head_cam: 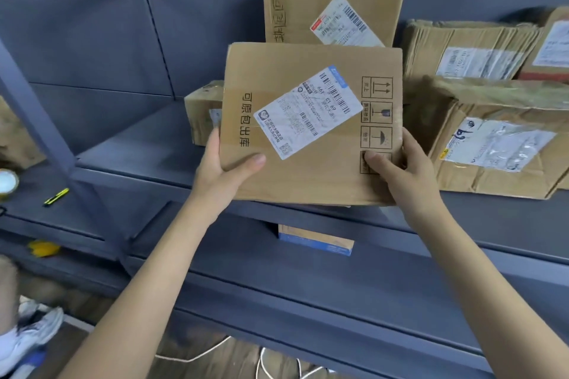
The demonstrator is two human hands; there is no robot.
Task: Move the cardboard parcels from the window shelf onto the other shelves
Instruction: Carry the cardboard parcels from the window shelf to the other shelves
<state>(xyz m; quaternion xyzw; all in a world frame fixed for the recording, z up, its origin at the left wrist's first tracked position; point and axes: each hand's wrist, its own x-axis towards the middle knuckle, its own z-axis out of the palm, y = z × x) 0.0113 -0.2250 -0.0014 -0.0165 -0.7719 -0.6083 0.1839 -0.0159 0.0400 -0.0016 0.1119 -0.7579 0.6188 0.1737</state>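
A flat cardboard parcel (295, 175) with a white shipping label and black handling symbols is held between both hands over the front edge of a grey-blue shelf (138, 148). My left hand (226, 168) grips its lower left corner, thumb on top. At its lower right edge my right hand (397, 169) grips it, thumb on the printed symbols. Behind it an upright parcel (295, 6) leans against the shelf's back wall. A small parcel (201, 114) sits just left of the held one.
More parcels lie at the right: a crumpled one (492, 138) in front, a wrinkled one (468, 49) behind. A blue-striped box (317, 241) sits on the shelf below. A yellow-black cutter (55, 196) and a tape roll (7, 181) lie on the left shelf. A person's shoe (27, 335) is bottom left.
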